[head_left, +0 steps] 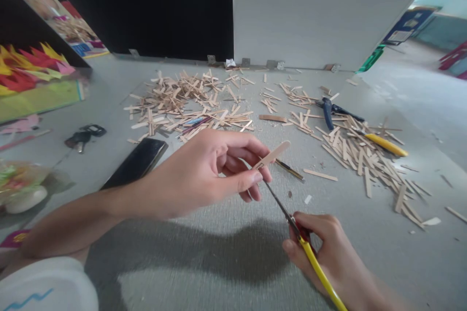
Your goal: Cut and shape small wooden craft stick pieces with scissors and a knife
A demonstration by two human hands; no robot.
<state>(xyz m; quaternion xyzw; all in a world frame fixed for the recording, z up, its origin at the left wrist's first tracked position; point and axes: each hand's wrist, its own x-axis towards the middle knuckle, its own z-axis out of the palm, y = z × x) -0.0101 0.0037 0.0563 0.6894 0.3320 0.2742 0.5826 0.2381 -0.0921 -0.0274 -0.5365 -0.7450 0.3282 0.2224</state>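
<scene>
My left hand (pixel 204 175) pinches a popsicle stick (pixel 275 153) between thumb and fingertips, its rounded end pointing up and right. A small dark mark or slot shows on the stick near the thumb. My right hand (pixel 328 252) is wrapped round a yellow-handled tool (pixel 316 265) with a long, thin metal end; its exact kind is unclear. The tool's tip reaches up to the left fingertips, just below the stick. Whether it touches the stick I cannot tell. Behind the left fingers lies a thin dark-and-brass-coloured tool (pixel 290 170).
Popsicle sticks lie in a heap (pixel 182 90) and a second pile (pixel 365 160). Blue-handled pliers (pixel 330 109) and a yellow-handled tool (pixel 386 144) rest there. A phone (pixel 136 163) and keys (pixel 80 138) are left. A hinged black-and-white board (pixel 292 14) stands behind.
</scene>
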